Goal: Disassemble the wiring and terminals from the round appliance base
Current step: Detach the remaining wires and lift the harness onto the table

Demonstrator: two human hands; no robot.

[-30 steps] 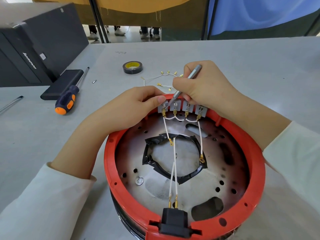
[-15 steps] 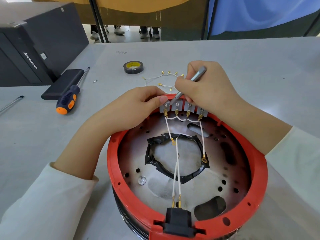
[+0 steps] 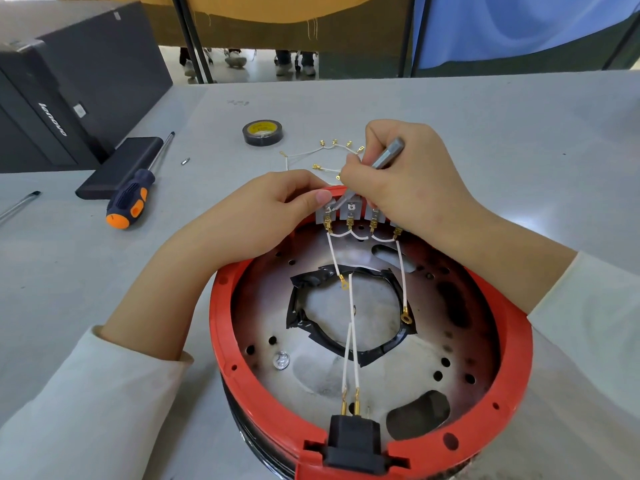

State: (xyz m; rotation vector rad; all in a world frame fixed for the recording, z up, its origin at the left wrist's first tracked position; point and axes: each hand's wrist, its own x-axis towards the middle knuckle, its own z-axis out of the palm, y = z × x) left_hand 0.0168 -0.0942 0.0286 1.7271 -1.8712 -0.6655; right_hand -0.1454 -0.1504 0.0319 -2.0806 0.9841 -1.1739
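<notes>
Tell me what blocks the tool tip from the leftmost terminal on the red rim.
Nothing visible does. The grey tool in the right hand already reaches the leftmost terminal; the left hand sits beside it.

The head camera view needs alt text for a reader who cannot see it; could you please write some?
A right hand holds a slim metal tool to the terminal blocks at the far rim of a round red appliance base, while the left hand steadies the rim. White wires cross the base; a screwdriver and tape roll lie on the grey table.
</notes>
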